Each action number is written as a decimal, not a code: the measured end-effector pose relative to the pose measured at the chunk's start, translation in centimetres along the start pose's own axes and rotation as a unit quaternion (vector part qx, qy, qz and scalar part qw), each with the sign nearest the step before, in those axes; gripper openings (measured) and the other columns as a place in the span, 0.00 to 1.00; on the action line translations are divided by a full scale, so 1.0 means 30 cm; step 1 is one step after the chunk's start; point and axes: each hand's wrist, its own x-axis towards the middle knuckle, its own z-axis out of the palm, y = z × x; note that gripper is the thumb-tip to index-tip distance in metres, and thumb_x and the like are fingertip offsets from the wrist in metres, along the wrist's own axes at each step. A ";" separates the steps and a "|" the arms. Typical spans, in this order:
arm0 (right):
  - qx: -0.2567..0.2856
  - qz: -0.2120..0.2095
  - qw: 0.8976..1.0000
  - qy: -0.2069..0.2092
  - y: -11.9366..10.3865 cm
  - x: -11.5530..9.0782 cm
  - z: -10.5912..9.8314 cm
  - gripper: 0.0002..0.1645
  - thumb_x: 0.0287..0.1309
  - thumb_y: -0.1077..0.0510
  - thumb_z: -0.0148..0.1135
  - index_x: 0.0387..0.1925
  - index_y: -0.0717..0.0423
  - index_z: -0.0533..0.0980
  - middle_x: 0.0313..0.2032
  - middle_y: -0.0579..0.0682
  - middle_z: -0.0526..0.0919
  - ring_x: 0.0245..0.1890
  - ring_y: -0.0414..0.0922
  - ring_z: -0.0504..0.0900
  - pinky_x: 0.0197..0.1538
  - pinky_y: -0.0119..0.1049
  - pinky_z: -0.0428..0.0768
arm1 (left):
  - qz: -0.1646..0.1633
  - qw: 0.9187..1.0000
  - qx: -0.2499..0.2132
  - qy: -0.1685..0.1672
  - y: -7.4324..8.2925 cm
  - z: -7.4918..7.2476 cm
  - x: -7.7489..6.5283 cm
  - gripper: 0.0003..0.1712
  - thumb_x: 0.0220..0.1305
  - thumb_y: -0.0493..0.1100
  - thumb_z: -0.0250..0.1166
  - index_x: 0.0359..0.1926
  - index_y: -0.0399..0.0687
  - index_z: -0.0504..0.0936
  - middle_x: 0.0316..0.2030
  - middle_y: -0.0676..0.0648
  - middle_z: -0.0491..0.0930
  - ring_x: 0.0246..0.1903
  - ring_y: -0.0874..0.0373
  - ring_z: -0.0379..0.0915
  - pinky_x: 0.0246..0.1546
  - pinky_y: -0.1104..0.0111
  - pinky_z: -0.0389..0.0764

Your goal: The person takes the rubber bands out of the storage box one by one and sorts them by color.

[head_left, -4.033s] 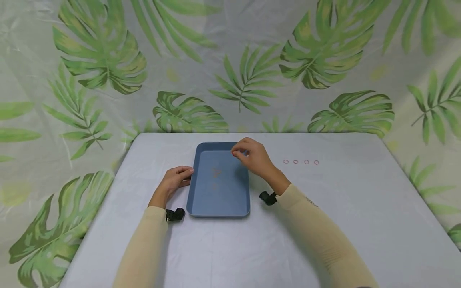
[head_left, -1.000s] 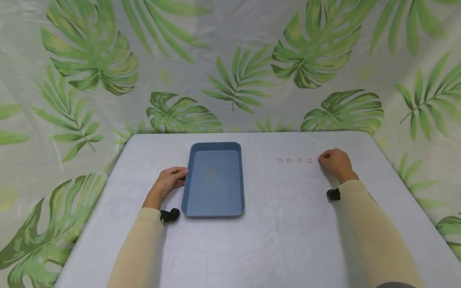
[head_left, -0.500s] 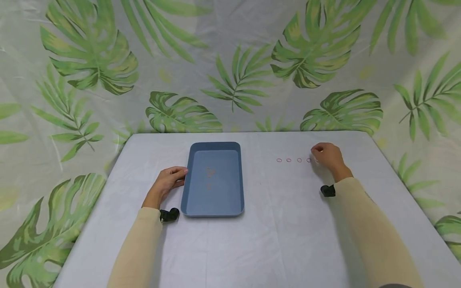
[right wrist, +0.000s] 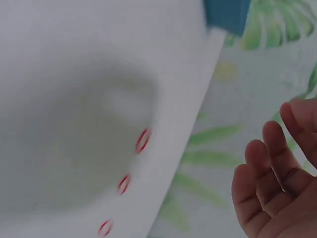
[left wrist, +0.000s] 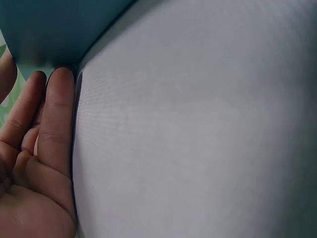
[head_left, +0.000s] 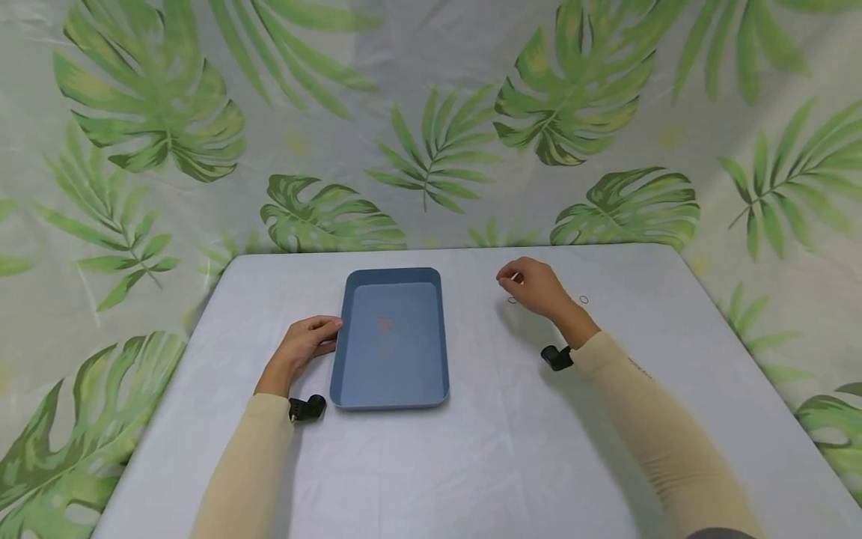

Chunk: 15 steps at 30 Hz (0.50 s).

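Observation:
My left hand (head_left: 303,348) lies at the left side of a blue rectangular tray (head_left: 411,374). In the left wrist view its fingers (left wrist: 57,109) are fairly straight, tips against the tray's outer wall. Small orange-brown bits (head_left: 384,329) show on the tray floor. Right of the tray, my right hand (head_left: 535,286) hovers over a row of thin red rings (head_left: 584,299), hiding the middle ones. Three red rings (right wrist: 143,141) lie on the cloth in the right wrist view. There the right fingers (right wrist: 275,173) are loosely bent, with nothing seen between them.
A white cloth (head_left: 485,449) covers the table. Behind it hangs a leaf-print sheet (head_left: 431,150). A small black camera (head_left: 306,408) is worn on the left wrist and another black camera (head_left: 557,358) on the right.
The right hand held a small red thing over the tray, then went to the row's right end, where a ring now lies. It has since moved left above the row. The left hand stays put.

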 end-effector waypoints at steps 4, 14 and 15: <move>-0.007 -0.061 0.998 -0.022 -0.109 0.010 0.038 0.11 0.67 0.59 0.59 0.45 0.60 0.83 0.45 0.57 0.84 0.43 0.52 0.81 0.44 0.47 0.82 | 0.002 1.000 -0.009 -0.003 -0.001 0.000 0.005 0.28 0.70 0.48 0.63 0.62 0.34 0.74 0.43 0.56 0.80 0.43 0.70 0.77 0.47 0.76 0.84; -0.042 -0.156 0.983 -0.093 -0.328 0.062 0.128 0.11 0.67 0.60 0.59 0.46 0.57 0.83 0.45 0.54 0.85 0.46 0.51 0.83 0.50 0.45 0.83 | -0.002 1.000 0.002 0.000 -0.001 0.001 0.001 0.29 0.70 0.48 0.63 0.64 0.34 0.73 0.47 0.52 0.80 0.43 0.70 0.77 0.48 0.76 0.84; -0.042 -0.159 0.981 -0.101 -0.346 0.069 0.137 0.11 0.67 0.60 0.59 0.46 0.56 0.83 0.45 0.54 0.85 0.46 0.50 0.83 0.50 0.44 0.83 | -0.003 1.000 0.002 0.000 0.000 0.001 0.002 0.29 0.70 0.48 0.63 0.64 0.34 0.73 0.48 0.52 0.79 0.43 0.70 0.77 0.48 0.76 0.84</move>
